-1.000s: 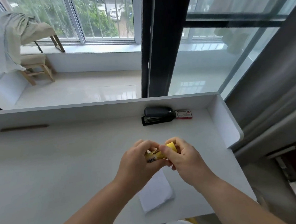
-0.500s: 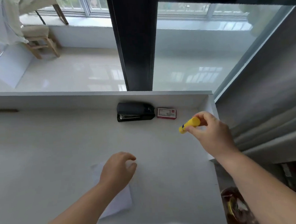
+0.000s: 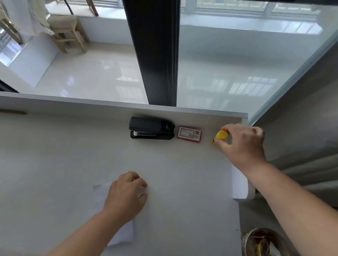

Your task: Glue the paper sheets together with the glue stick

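The white paper sheets [image 3: 100,194] lie on the white desk [image 3: 46,166] near its front. My left hand [image 3: 127,196] rests on top of them, fingers curled, covering their middle. At the desk's far right corner my right hand [image 3: 243,142] holds the yellow glue stick [image 3: 220,135] between thumb and fingers, upright, its lower end at or just above the desk surface. Only the stick's yellow top shows; the rest is hidden by my fingers.
A black stapler [image 3: 151,128] and a small red staple box [image 3: 189,134] sit against the desk's raised back wall, left of the glue stick. The desk's right side panel [image 3: 239,185] stands by my right wrist. A bin [image 3: 262,245] is on the floor at right.
Both hands held the glue stick together above the paper. My right hand then carried it to the far right corner and lowered it; my left hand dropped onto the paper.
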